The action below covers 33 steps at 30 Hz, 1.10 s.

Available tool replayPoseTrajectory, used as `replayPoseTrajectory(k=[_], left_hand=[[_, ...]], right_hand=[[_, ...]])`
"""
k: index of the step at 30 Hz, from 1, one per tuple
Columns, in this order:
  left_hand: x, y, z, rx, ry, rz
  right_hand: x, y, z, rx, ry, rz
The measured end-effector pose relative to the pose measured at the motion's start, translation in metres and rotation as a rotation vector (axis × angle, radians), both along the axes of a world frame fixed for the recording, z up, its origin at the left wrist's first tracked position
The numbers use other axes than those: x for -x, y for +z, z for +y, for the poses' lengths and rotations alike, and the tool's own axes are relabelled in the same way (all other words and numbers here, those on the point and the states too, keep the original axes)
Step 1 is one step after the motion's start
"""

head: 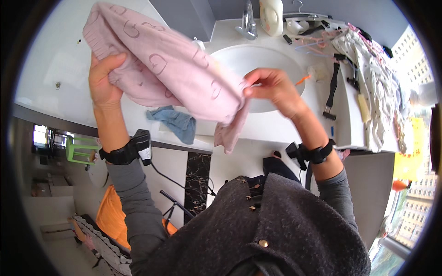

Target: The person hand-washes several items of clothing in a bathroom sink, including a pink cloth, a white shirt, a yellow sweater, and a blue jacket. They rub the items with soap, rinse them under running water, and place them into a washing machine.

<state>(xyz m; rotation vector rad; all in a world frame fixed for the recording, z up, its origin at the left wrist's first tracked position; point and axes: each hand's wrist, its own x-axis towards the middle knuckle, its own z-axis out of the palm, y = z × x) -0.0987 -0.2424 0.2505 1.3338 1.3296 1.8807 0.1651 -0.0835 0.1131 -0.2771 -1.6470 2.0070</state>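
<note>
A pink garment (165, 65) printed with heart outlines is stretched between my two hands, above the counter and partly over the washbasin (255, 60). My left hand (105, 81) grips it near a ribbed band at the upper left, thumb on top and the other fingers hidden by fabric. At the lower right end, my right hand (271, 88) pinches the cloth between thumb and fingertips. A loose part of the garment hangs below that pinch, past the counter's front edge. Under the garment, a blue cloth (178, 123) lies crumpled at that edge.
A chrome faucet (248, 22) and a white plastic bottle (271, 17) stand behind the basin. To the right are a black clip hanger (333, 84), several pink and blue hangers (319, 43) and a heap of white patterned clothes (362, 69). A green stool (81, 150) is at lower left.
</note>
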Motion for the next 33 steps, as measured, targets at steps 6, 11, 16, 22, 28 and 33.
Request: replayPoseTrajectory(k=[6, 11, 16, 22, 28, 33], left_hand=[[-0.005, -0.016, 0.010, 0.028, 0.076, -0.064], [-0.012, -0.012, 0.032, 0.136, 0.070, 0.130], [-0.009, -0.004, 0.066, 0.203, -0.003, 0.337], [0.011, -0.005, 0.081, 0.277, -0.064, 0.144], [0.042, 0.005, 0.083, 0.275, -0.204, -0.028], [0.057, 0.009, 0.080, 0.221, -0.178, -0.033]], right_hand=[[-0.022, 0.025, 0.101, -0.151, 0.067, -0.095], [-0.004, 0.027, 0.118, -0.185, 0.212, -0.217], [0.025, 0.016, 0.113, -0.199, 0.204, -0.178], [0.053, 0.016, 0.111, -0.166, 0.057, -0.173], [0.067, 0.007, 0.105, -0.136, -0.035, -0.177], [0.076, -0.005, 0.096, -0.124, -0.015, -0.139]])
